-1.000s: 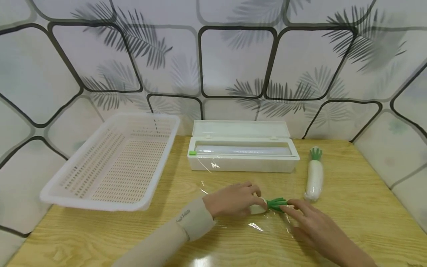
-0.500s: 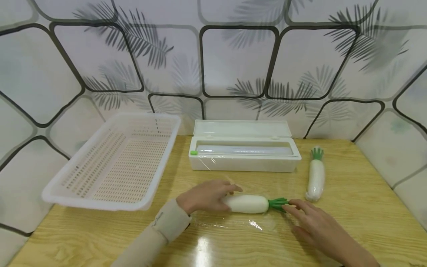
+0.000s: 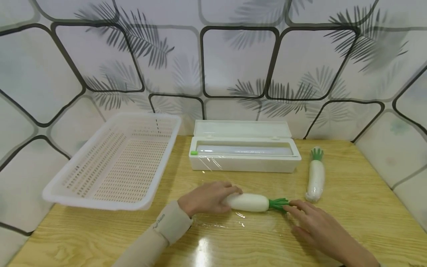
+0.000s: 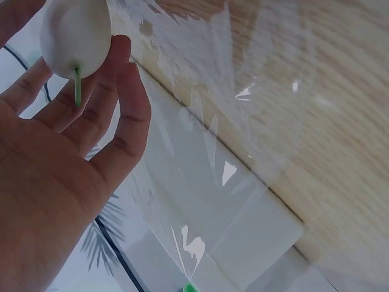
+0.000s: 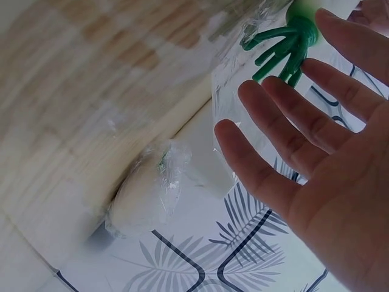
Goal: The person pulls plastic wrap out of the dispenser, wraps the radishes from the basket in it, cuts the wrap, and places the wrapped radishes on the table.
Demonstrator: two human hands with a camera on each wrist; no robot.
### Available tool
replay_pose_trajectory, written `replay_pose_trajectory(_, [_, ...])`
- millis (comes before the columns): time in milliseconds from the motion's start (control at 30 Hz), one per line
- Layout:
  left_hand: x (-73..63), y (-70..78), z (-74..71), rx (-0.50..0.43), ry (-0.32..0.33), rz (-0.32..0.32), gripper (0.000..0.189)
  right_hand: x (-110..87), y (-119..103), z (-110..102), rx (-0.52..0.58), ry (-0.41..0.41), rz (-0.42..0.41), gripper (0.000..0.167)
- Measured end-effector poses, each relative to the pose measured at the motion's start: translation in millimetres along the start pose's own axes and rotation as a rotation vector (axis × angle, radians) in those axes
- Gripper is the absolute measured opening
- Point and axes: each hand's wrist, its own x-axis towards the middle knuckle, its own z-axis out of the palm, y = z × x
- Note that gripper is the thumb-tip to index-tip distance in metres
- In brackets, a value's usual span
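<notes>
A white toy radish [image 3: 251, 203] with green leaves [image 3: 278, 203] lies crosswise on a sheet of clear cling film [image 3: 230, 224]. My left hand [image 3: 207, 198] grips its root end, and in the left wrist view the fingers curl about the tip with its thin green root [image 4: 78, 86]. My right hand [image 3: 315, 227] is at the leaf end, fingertips at the leaves. In the right wrist view its fingers [image 5: 307, 115] are spread and fairly straight, close to the green leaves [image 5: 285, 48]; whether they touch is hard to tell.
Behind the radish stands a white cling film box [image 3: 245, 164], lid raised, film drawn out over its front, a green slider [image 3: 194, 152] at its left. A film-wrapped radish [image 3: 315, 180] lies at the right. A white perforated basket [image 3: 133, 167] stands at the left on the wooden table [image 3: 83, 237].
My left hand has slid left from beside the leaves to the root end, uncovering the radish's body. Lately the radish has shifted very slightly away from me. The right hand has hardly moved.
</notes>
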Motion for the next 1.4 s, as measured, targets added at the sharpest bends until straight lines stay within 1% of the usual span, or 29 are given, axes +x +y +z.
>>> replay_pose_trajectory(200, [1.9,-0.5,-2.0,0.01,0.0,0.001,0.052,0.7,1.7,-0.7,0.014,0.005,-0.002,0.064])
replay_pose_trajectory(400, [4.2,-1.0,-3.4,0.011,-0.003,-0.005,0.053,0.4,2.7,-1.9,-0.007,0.012,0.001,0.065])
replay_pose_trajectory(600, [4.7,-0.8,-4.9,0.03,0.015,0.007,0.053,1.4,2.6,-5.9,-0.017,0.002,0.017,0.065])
replay_pose_trajectory(667, [2.9,-0.9,-6.2,0.043,0.043,0.021,0.053,1.6,2.4,-8.5,-0.028,0.005,0.031,0.066])
replay_pose_trajectory(700, [1.5,-1.2,-7.1,0.054,0.068,0.035,0.052,1.6,2.4,-9.5,-0.038,0.014,0.034,0.066])
replay_pose_trajectory(767, [-3.7,-2.0,-9.3,0.089,0.135,0.069,0.049,1.0,2.7,-11.5,-0.049,0.026,0.04,0.065])
replay_pose_trajectory(833, [-12.2,-3.9,-11.1,0.14,0.218,0.119,0.042,-0.8,3.9,-12.6,-0.036,0.027,0.034,0.063])
replay_pose_trajectory(867, [-17.6,-4.9,-11.7,0.161,0.254,0.142,0.036,-2.2,4.6,-12.8,-0.027,0.018,0.026,0.06])
replay_pose_trajectory(900, [-23.4,-5.7,-12.2,0.185,0.279,0.162,0.03,-3.6,5.6,-12.6,-0.009,0.005,0.01,0.048])
replay_pose_trajectory(933, [-29.4,-6.4,-11.7,0.201,0.295,0.177,0.024,-5.5,6.7,-11.9,0.015,-0.015,-0.006,0.044])
replay_pose_trajectory(1000, [-43.1,-5.6,-10.9,0.229,0.277,0.183,0.015,-8.9,8.3,-11.0,0.054,-0.072,-0.026,0.02])
replay_pose_trajectory(1033, [-49.9,-4.9,-9.9,0.236,0.26,0.183,0.013,-10.0,8.7,-10.6,0.065,-0.1,-0.034,0.018])
replay_pose_trajectory(1100, [-62.5,-3.2,-7.0,0.239,0.202,0.172,0.012,-11.6,9.3,-10.2,0.084,-0.143,-0.053,0.034])
replay_pose_trajectory(1133, [-68.2,-2.0,-4.9,0.236,0.167,0.156,0.012,-12.3,9.2,-10.1,0.08,-0.159,-0.058,0.033])
replay_pose_trajectory(1167, [-73.2,-0.8,-3.2,0.236,0.133,0.136,0.012,-12.3,9.0,-10.4,0.072,-0.173,-0.062,0.04])
replay_pose_trajectory(1200, [-77.5,-0.4,-0.8,0.226,0.104,0.115,0.013,-12.2,9.1,-10.4,0.069,-0.182,-0.068,0.04])
replay_pose_trajectory(1267, [-82.6,-0.4,4.4,0.217,0.068,0.086,0.014,-12.8,9.7,-10.2,0.055,-0.189,-0.081,0.039])
replay_pose_trajectory(1333, [-85.4,-0.2,8.6,0.211,0.052,0.061,0.014,-13.8,10.5,-9.4,0.038,-0.185,-0.088,0.038])
replay_pose_trajectory(1400, [-86.4,-0.6,11.9,0.221,0.066,0.07,0.012,-14.9,11.3,-8.0,0.031,-0.166,-0.099,0.036])
